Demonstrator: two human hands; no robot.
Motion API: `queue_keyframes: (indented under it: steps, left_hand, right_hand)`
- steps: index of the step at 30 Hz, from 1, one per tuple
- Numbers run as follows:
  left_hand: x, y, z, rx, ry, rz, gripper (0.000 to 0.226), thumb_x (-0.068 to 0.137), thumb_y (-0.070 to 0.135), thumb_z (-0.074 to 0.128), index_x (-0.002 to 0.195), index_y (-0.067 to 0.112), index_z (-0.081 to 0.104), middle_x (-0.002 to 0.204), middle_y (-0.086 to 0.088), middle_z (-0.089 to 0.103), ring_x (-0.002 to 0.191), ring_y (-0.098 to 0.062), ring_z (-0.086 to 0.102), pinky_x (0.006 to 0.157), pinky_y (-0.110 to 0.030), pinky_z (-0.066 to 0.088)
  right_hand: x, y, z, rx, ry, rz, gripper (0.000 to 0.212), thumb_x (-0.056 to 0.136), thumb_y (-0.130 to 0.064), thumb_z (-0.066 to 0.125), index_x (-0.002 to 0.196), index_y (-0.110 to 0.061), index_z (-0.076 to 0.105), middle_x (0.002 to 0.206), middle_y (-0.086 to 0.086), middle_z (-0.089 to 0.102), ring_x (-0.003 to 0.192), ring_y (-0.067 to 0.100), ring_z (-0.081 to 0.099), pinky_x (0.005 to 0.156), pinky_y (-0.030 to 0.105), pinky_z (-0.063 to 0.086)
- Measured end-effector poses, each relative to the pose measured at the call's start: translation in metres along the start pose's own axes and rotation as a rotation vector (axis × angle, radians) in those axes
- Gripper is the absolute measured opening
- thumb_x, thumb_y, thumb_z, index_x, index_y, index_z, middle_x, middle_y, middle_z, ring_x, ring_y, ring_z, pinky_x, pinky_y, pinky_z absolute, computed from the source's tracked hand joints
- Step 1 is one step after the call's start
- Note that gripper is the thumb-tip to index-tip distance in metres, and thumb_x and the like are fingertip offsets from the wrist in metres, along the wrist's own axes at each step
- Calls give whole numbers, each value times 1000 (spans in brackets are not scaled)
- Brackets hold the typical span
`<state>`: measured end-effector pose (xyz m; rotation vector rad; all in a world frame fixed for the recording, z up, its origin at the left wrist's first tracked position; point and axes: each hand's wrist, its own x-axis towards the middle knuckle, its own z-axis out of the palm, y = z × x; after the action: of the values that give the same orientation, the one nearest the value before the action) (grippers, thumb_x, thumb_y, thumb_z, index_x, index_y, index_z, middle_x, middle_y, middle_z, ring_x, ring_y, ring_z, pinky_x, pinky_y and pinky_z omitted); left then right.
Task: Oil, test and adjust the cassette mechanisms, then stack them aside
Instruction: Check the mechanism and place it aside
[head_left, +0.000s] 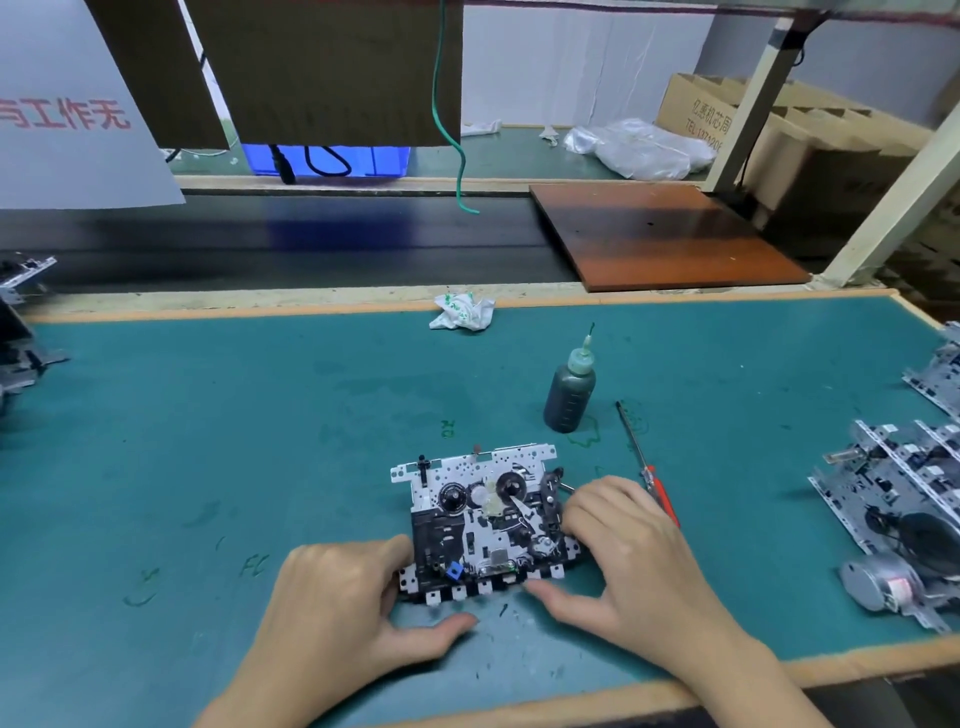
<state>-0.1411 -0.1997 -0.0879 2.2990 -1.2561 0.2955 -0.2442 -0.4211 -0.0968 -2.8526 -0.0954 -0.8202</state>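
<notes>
Both hands (483, 582) grip a flat black-and-silver cassette mechanism (483, 519), reels up.

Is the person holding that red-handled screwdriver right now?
No, the screwdriver lies on the mat beside the right hand, which grips the cassette mechanism.

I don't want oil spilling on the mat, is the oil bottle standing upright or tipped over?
Upright. The oil bottle stands on its base on the green mat, nozzle pointing up, untouched.
</notes>
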Motion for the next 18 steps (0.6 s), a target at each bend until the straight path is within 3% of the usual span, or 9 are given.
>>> queue_keyframes:
  steps: [7, 11, 15, 18]
  left_hand:
    - [-1, -5, 1, 131, 119, -18, 56, 71, 60, 57, 44, 16, 35, 35, 1, 30, 29, -19, 31, 36, -16, 23]
    - [1, -8, 0, 146, 148, -4, 68, 87, 66, 40, 45, 14, 35, 36, -1, 30, 30, -20, 30, 38, -17, 18]
    - [1, -11, -3, 81, 61, 34, 66, 74, 74, 51, 48, 16, 36, 37, 4, 33, 33, -13, 32, 32, -21, 26]
    - [0, -9, -3, 99, 68, 23, 59, 66, 66, 60, 48, 16, 35, 38, 3, 32, 33, -14, 30, 33, -20, 25]
  right_hand:
    - [1, 0, 1, 89, -50, 5, 55, 77, -64, 59, 66, -10, 57, 70, -2, 55, 67, 20, 52, 77, 27, 41]
    - [1, 2, 1, 134, -68, -14, 57, 72, -65, 63, 65, -9, 57, 69, 0, 55, 66, 22, 53, 77, 30, 43]
    - [2, 3, 4, 78, -25, -11, 49, 76, -58, 63, 63, -10, 59, 67, -1, 58, 64, 21, 55, 73, 28, 44]
    - [1, 3, 4, 70, -12, -1, 48, 76, -57, 63, 64, -11, 60, 69, -2, 60, 67, 18, 57, 75, 25, 42]
